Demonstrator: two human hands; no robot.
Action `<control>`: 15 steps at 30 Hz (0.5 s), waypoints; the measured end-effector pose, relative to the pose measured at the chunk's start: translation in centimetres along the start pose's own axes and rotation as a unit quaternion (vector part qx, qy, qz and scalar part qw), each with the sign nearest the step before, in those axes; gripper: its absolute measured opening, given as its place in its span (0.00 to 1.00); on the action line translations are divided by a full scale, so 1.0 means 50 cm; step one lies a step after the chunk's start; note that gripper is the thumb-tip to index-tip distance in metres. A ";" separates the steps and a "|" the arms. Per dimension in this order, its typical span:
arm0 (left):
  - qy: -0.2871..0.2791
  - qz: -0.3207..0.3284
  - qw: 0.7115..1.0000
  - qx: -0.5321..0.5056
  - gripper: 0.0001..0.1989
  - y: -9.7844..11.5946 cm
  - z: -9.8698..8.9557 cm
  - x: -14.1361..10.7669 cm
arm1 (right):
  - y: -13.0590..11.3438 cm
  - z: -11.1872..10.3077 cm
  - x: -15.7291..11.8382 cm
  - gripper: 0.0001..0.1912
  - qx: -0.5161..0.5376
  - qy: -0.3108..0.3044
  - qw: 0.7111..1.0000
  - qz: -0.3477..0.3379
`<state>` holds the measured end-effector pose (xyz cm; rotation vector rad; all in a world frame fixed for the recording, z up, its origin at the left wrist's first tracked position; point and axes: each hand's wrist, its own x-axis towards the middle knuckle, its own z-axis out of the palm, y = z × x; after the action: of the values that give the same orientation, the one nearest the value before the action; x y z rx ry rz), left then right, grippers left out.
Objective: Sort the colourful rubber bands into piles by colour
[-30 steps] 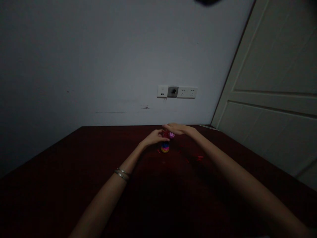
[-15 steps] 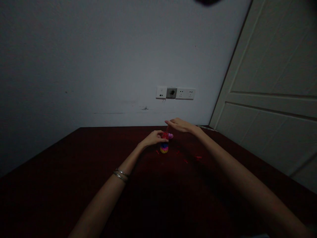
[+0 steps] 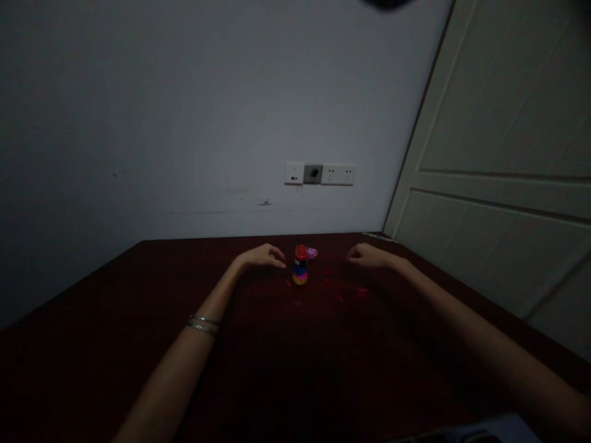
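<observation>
A small clear jar (image 3: 300, 278) stands upright on the dark red table, with blue, pink and yellow contents below and red at its top. Just behind it, to the right, is a small pink piece (image 3: 313, 253) with a ring-like end. My left hand (image 3: 263, 255) is left of the jar, apart from it, with fingers and thumb parted and nothing held. My right hand (image 3: 367, 255) hovers to the right of the jar with its fingers bent down. They are blurred, so whether it holds anything cannot be told. Several thin red sticks (image 3: 362, 290) lie scattered near the jar.
The table (image 3: 207, 344) meets a grey wall (image 3: 207, 123) with a row of sockets (image 3: 338, 175). A pale panelled door (image 3: 484, 203) rises at the right. Part of a light-coloured object (image 3: 508, 427) shows at the bottom right edge.
My left hand has let go of the jar and drawn back to the left. My right hand has moved from above the jar to the right and lower. The view has shifted slightly.
</observation>
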<state>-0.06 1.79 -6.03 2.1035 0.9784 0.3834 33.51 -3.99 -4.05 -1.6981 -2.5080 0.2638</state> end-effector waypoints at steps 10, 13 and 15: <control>-0.064 0.012 0.991 0.121 0.18 -0.049 0.065 -0.001 | 0.059 0.085 -0.068 0.18 0.105 -0.068 0.991 0.039; -0.049 0.051 0.983 0.168 0.14 -0.051 0.073 -0.001 | 0.051 0.084 -0.070 0.19 0.120 -0.094 0.988 0.028; -0.027 0.063 0.979 0.194 0.12 -0.051 0.078 -0.004 | 0.048 0.084 -0.073 0.19 0.113 -0.108 0.988 0.021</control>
<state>0.60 0.68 -10.51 2.5231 0.9477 0.2065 36.31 -6.85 -8.61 -1.7147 -2.4703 0.7426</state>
